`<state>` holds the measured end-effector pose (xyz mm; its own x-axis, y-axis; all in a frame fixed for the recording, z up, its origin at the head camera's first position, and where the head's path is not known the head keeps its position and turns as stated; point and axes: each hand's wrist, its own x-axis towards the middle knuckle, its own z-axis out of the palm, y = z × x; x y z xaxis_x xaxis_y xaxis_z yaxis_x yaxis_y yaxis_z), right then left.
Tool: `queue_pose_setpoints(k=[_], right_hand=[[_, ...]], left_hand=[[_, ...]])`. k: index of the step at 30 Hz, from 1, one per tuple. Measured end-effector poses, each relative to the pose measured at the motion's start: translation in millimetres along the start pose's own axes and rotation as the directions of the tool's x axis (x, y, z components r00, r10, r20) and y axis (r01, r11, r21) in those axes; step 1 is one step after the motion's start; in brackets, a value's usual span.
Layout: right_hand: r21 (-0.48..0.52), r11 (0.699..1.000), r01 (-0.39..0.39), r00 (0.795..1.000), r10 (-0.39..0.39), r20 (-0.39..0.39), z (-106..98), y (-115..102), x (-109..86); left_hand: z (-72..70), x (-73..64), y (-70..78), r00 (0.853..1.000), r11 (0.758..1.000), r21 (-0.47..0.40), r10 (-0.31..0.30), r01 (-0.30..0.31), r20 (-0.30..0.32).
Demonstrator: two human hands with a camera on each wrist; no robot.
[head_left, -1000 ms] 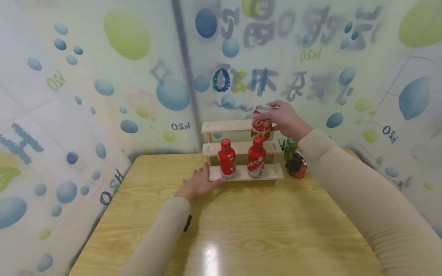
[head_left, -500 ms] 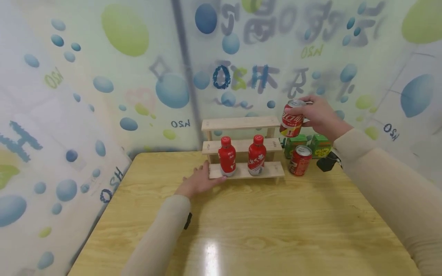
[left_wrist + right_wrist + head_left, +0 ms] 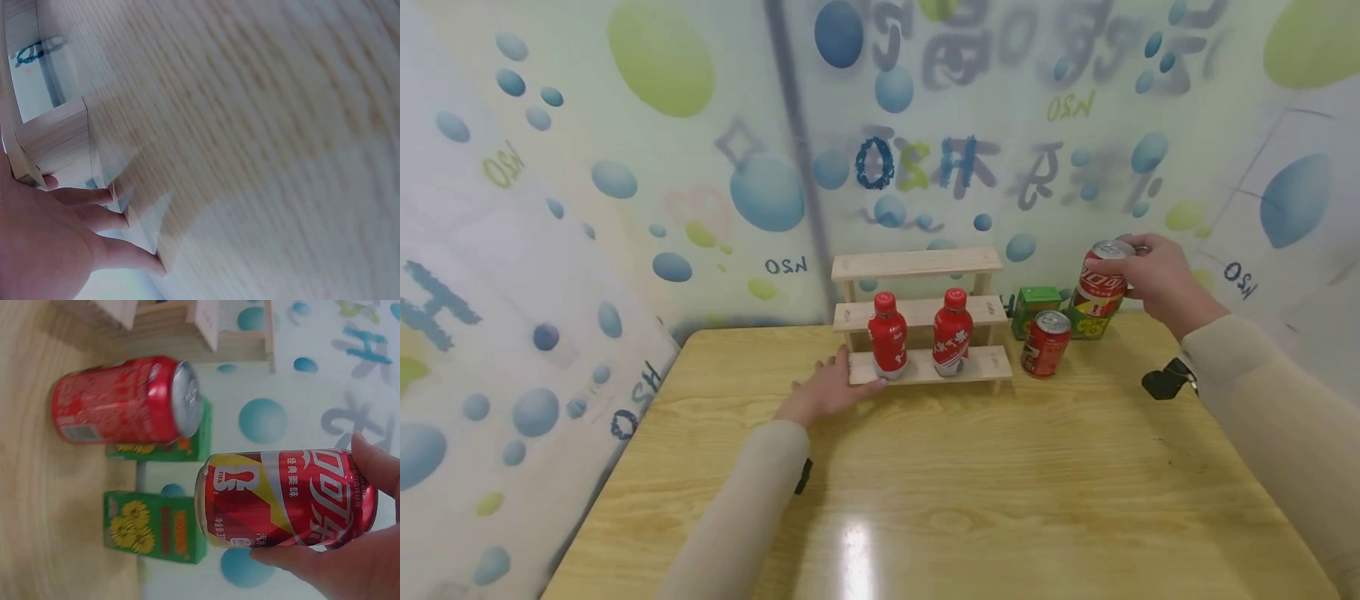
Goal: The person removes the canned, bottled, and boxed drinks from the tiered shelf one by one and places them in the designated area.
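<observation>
My right hand (image 3: 1161,275) grips a red cola can (image 3: 1099,287) by its upper part, thumb on one side and fingers on the other. The can is held up and overlaps a green box (image 3: 1088,326) in the head view; the right wrist view shows its printed label. My left hand (image 3: 826,388) touches the left end of a three-step wooden rack (image 3: 917,265), its thumb along the front of the lowest step. In the left wrist view the straight, spread fingers (image 3: 128,253) reach the tabletop. Two red bottles (image 3: 889,342) with red caps stand on the lowest step.
A second red can (image 3: 1045,348) stands on the table (image 3: 970,475) just right of the rack. Behind it is another green box (image 3: 1036,297) with yellow flowers. A wall covering (image 3: 700,200) with printed drops closes off the back and sides.
My right hand has carried the cola can rightward, away from the rack's top step, to over the right-hand green box. The left hand keeps its place at the rack.
</observation>
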<state>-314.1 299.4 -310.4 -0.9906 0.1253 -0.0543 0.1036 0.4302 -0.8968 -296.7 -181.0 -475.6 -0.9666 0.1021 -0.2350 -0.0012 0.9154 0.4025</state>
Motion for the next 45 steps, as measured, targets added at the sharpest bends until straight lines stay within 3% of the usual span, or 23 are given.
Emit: queue_pose_setpoints(k=[8, 16, 30, 45], right_hand=[[-0.033, 0.999, -0.018, 1.0, 0.017, -0.024, -7.1, 50.3, 2.0], [0.015, 0.999, -0.032, 0.999, 0.033, -0.023, 5.0, 86.1, 1.5], [0.033, 0.999, -0.024, 0.998, 0.026, -0.055, 24.4, 112.4, -1.6], [0.067, 0.996, -0.059, 0.992, 0.066, -0.104, 27.9, 124.8, -0.8]], left_hand=[[-1.4, -2.2, 1.1, 1.0, 1.0, 0.012, -0.002, 0.002, -0.001], [-2.8, -3.9, 3.9, 1.0, 1.0, 0.014, -0.002, 0.002, 0.006], [-3.2, -5.0, 3.8, 1.0, 1.0, 0.015, -0.001, 0.001, 0.0], [-3.4, -4.6, 3.8, 1.0, 1.0, -0.008, -0.003, 0.003, 0.004]])
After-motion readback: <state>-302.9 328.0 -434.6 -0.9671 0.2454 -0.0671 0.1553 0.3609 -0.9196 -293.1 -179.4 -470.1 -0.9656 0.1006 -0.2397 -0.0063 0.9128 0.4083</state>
